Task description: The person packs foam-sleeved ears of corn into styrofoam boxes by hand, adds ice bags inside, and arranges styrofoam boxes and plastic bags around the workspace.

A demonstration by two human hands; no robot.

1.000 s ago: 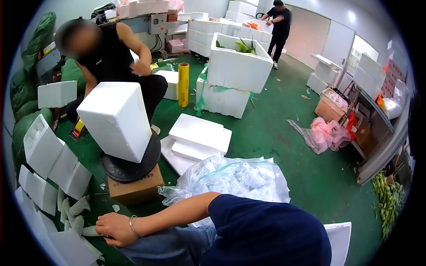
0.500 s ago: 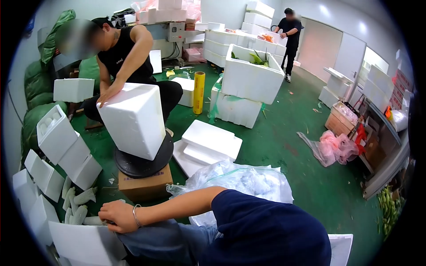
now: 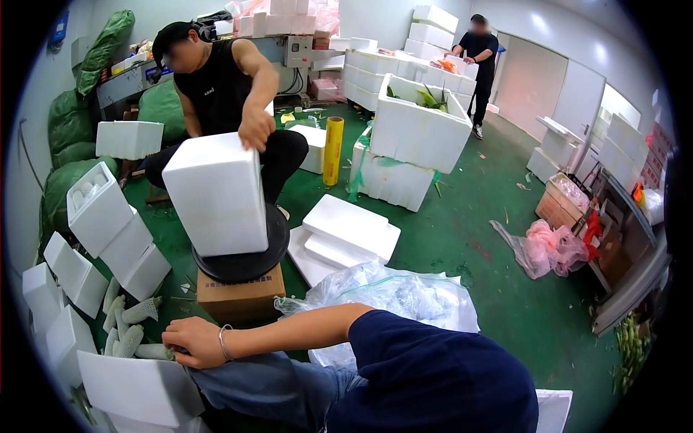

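Note:
My right hand (image 3: 193, 343), with a bracelet at the wrist, rests loosely over my bent knee in blue jeans (image 3: 260, 393). It holds nothing that I can see; its fingers are apart and droop at the tips. Right by the fingertips lie several long pieces in white foam netting (image 3: 130, 340), inside and behind an open white foam box (image 3: 141, 386). My left hand is out of view. Ahead, a co-worker squats behind a closed white foam box (image 3: 216, 195) on a round black turntable (image 3: 245, 263); the co-worker's hand (image 3: 256, 128) is on its upper right edge.
A cardboard carton (image 3: 242, 297) supports the turntable. Foam lids (image 3: 346, 224) and clear plastic bags (image 3: 404, 299) lie on the green floor. Beyond stand a yellow roll (image 3: 333, 151) and stacked foam boxes (image 3: 422, 123) with green produce. Another person (image 3: 480, 65) stands at the back.
The co-worker's hand has moved from the box's top left to its upper right edge, and the co-worker sits more upright. My right hand stays on my knee. The view has shifted slightly.

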